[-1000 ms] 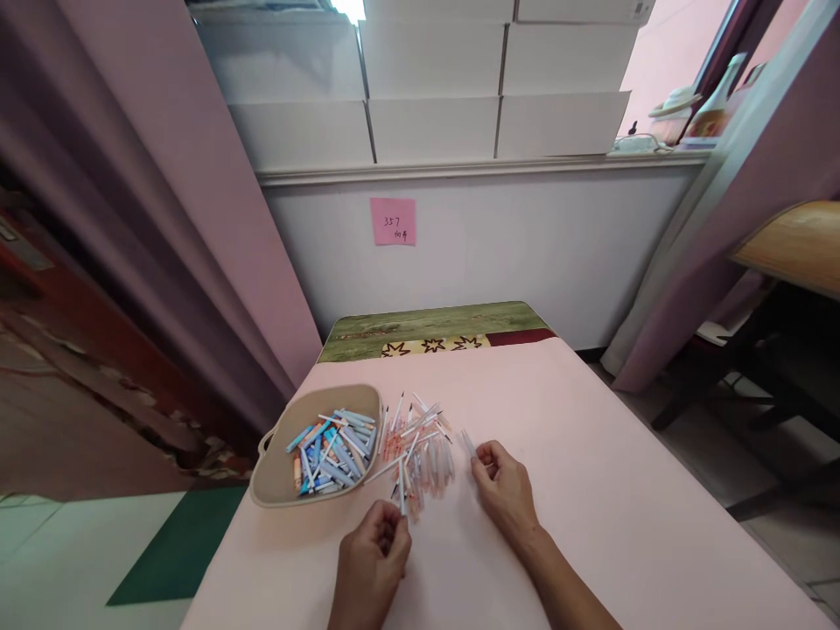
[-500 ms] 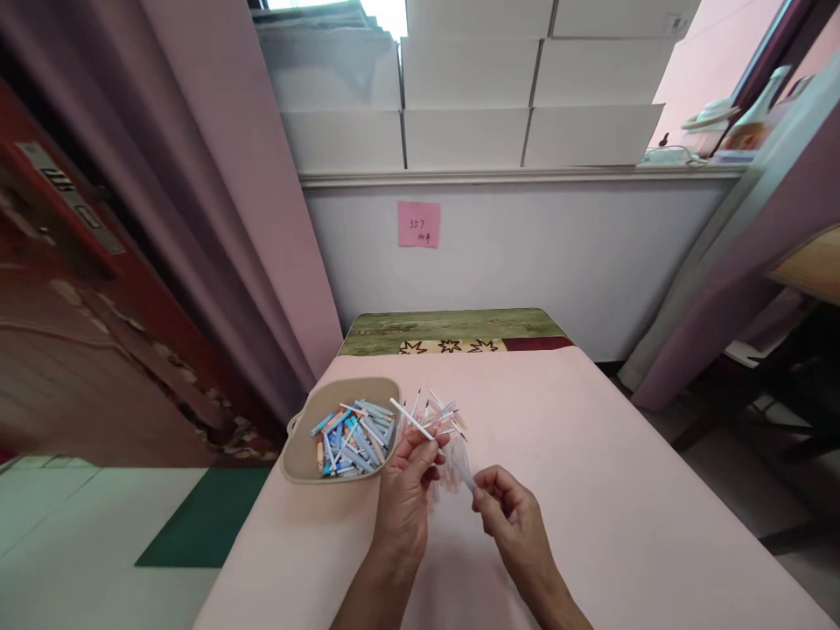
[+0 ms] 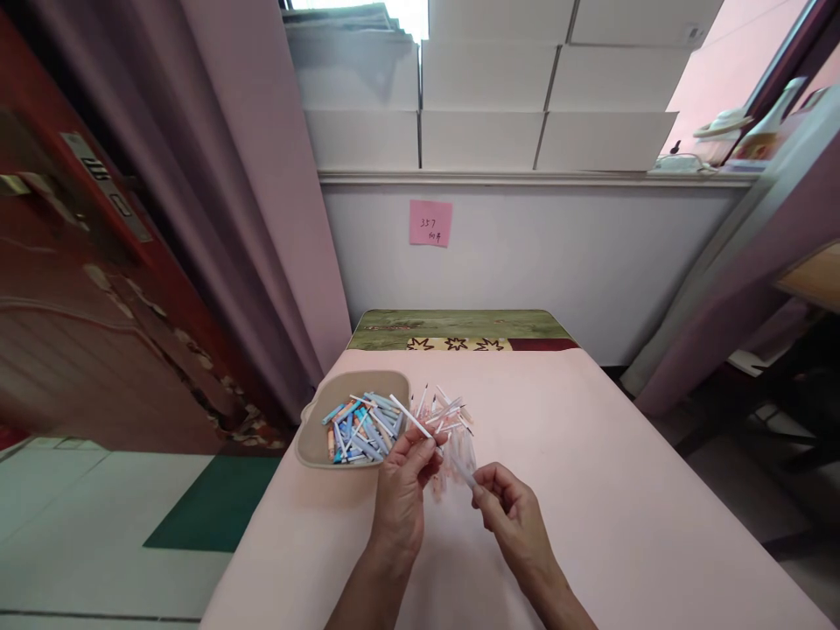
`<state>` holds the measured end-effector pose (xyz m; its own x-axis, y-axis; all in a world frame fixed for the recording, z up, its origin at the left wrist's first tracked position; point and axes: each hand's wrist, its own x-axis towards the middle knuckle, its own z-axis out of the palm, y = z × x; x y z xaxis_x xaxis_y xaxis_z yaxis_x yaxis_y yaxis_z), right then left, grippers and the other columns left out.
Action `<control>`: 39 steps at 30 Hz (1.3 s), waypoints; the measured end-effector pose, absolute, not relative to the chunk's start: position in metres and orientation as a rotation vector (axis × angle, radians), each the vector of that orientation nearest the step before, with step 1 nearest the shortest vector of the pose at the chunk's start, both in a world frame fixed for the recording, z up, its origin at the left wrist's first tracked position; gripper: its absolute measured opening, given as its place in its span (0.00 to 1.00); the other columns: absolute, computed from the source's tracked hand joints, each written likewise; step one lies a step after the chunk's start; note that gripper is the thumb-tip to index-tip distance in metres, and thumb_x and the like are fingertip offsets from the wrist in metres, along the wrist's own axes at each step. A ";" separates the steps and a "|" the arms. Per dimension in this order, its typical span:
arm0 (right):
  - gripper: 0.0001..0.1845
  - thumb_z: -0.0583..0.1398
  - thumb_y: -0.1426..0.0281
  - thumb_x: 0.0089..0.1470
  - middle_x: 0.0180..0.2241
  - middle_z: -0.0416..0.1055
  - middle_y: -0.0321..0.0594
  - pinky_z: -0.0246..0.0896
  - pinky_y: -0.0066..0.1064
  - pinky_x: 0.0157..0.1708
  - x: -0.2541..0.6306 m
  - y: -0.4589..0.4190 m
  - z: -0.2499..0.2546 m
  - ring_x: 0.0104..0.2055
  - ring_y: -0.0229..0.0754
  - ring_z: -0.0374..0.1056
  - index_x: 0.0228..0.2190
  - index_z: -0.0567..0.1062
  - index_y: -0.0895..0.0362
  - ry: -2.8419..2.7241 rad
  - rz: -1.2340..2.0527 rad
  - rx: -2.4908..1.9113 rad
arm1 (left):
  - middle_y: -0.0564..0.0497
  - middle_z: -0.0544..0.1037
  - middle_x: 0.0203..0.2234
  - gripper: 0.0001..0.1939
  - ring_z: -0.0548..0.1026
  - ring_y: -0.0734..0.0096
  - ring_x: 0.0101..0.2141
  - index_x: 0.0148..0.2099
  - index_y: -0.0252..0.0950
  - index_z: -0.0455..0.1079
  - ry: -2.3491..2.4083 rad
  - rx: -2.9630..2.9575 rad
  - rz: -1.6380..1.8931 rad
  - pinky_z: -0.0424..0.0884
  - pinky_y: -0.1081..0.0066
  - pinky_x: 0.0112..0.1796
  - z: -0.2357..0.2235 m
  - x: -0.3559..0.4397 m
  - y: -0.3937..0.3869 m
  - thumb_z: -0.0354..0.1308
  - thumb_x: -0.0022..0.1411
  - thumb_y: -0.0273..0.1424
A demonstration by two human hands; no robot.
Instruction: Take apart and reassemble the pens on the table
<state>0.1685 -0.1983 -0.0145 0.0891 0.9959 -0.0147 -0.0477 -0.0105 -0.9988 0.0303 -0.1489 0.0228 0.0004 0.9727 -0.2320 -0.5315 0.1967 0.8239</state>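
The left grip [image 3: 402, 486] pinches a straight white stick [image 3: 408, 413] and the right grip [image 3: 510, 507] pinches a long see-through piece [image 3: 465, 474], over the smooth pink counter [image 3: 591, 455], near a spiky pile [image 3: 452, 415] and round-cornered tub [image 3: 318, 413]

The beige bin [image 3: 338, 385] looks like smooth, matt plastic, as do the sticks [image 3: 367, 429] inside it. Right of the bin, the slim tubes [image 3: 464, 472] are translucent, faintly shiny plastic. Under the bin, the tabletop [image 3: 591, 507] wears a smooth, matt covering. Left of the bin are a matt cloth curtain [image 3: 262, 175] and a door [image 3: 98, 350] with a metal lock plate [image 3: 108, 186]. Beyond the bin, the note [image 3: 430, 224] is matt paper.
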 end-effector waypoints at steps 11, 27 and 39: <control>0.14 0.61 0.58 0.52 0.23 0.64 0.33 0.49 0.23 0.21 0.161 -0.200 -0.010 0.22 0.32 0.54 0.29 0.71 0.58 -1.086 1.205 -1.190 | 0.48 0.80 0.32 0.13 0.68 0.78 0.26 0.39 0.35 0.75 0.948 0.700 1.238 0.64 0.75 0.31 0.023 0.034 -0.155 0.66 0.50 0.33; 0.15 0.64 0.59 0.50 0.29 0.71 0.39 0.59 0.28 0.31 0.153 -0.197 -0.031 0.30 0.38 0.64 0.31 0.74 0.59 -1.139 1.262 -1.121 | 0.48 0.79 0.31 0.09 0.73 0.65 0.36 0.34 0.35 0.75 1.083 1.023 1.224 0.66 0.68 0.41 0.016 0.025 -0.163 0.64 0.51 0.34; 0.14 0.64 0.59 0.50 0.27 0.69 0.36 0.56 0.26 0.30 0.153 -0.195 -0.037 0.29 0.37 0.62 0.31 0.74 0.58 -1.160 1.286 -1.105 | 0.47 0.78 0.30 0.11 0.73 0.65 0.34 0.33 0.34 0.73 1.073 0.939 1.199 0.67 0.67 0.41 0.008 0.025 -0.162 0.62 0.54 0.38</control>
<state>0.1533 -0.1947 -0.0375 -0.0410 0.9991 0.0068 -0.1089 0.0023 -0.9941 0.0249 -0.1616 0.0082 0.0391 0.9902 -0.1337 -0.2422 0.1392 0.9602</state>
